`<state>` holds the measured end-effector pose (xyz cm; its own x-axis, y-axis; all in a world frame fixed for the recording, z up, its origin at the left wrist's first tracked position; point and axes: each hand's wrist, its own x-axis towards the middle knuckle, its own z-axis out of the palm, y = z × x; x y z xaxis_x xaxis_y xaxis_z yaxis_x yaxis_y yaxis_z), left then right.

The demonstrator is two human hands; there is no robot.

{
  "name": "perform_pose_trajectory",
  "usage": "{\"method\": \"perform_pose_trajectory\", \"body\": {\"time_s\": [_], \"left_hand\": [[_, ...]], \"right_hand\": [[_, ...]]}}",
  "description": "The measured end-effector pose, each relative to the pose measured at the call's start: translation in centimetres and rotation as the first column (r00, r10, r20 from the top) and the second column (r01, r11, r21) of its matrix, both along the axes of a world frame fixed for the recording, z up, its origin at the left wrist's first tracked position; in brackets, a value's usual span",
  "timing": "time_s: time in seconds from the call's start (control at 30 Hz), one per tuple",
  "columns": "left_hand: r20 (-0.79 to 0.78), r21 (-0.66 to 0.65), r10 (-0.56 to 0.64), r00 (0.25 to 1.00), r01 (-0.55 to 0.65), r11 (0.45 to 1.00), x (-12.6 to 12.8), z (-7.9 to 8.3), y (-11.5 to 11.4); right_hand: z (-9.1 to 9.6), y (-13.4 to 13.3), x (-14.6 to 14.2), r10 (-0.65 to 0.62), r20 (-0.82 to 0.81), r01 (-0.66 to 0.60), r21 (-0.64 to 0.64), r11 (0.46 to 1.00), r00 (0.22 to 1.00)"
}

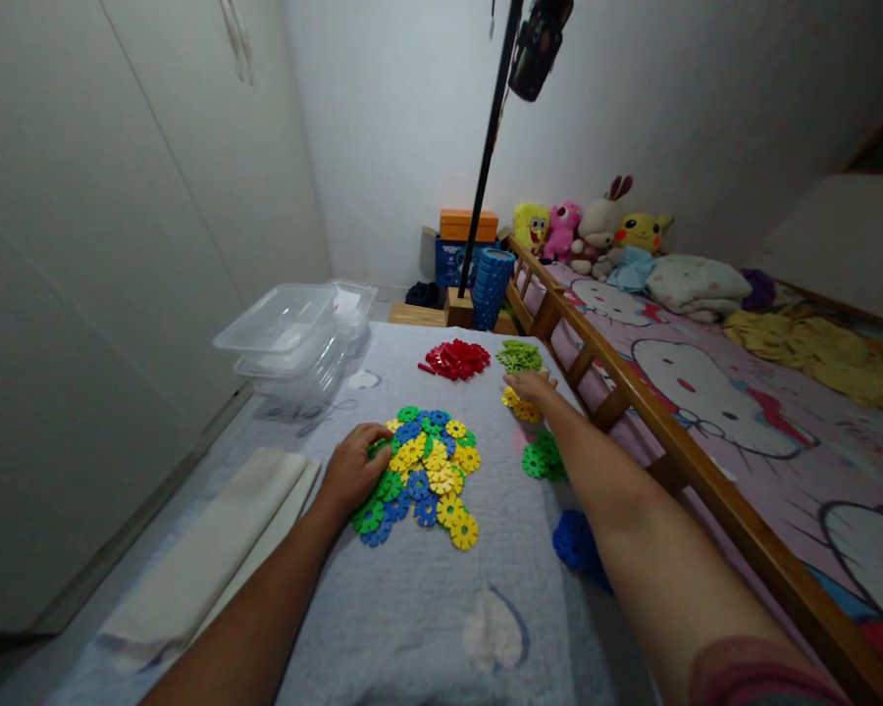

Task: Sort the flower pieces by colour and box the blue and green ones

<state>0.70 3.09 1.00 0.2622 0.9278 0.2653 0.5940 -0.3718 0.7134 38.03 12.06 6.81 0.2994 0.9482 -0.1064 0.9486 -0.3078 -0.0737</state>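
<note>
Right arm (633,520) outstretched | hand (531,385) by yellow discs (528,413) | left hand (354,467) curled

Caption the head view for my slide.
Left hand at the mixed pile of notched discs, right hand at the yellow pile.

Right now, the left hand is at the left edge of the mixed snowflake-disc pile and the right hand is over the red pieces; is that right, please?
Not quite: the right hand is over the yellow snowflake discs, not the red pieces, as the head view shows. The left hand is at the left edge of the mixed snowflake-disc pile.
</note>
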Motion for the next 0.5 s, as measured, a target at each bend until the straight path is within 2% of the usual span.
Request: {"method": "perform_pose_trajectory", "body": {"time_s": [0.2, 0.37, 0.43, 0.5], "left_hand": [[0.004, 0.008, -0.002, 1.000, 0.002, 1.000, 0.0, 0.0, 0.0], [0.006, 0.013, -0.003, 1.000, 0.003, 1.000, 0.1, 0.2, -0.1], [0.005, 0.014, -0.006, 1.000, 0.006, 1.000, 0.1, 0.4, -0.1], [0.000, 0.012, -0.006, 1.000, 0.006, 1.000, 0.1, 0.5, -0.2]], "right_hand": [[-0.1, -0.7, -0.7, -0.070, -0.052, 0.070, -0.004, 0.998, 0.996], [0.8, -2.9, -1.9, -0.081, -0.074, 0.085, 0.054, 0.995, 0.994], [1.2, -4.3, -2.9, -0.045, -0.093, 0.054, 0.096, 0.994, 0.995], [1.3, -6.0, -4.1, 0.067, -0.156, -0.042, 0.157, 0.987, 0.986]]}}
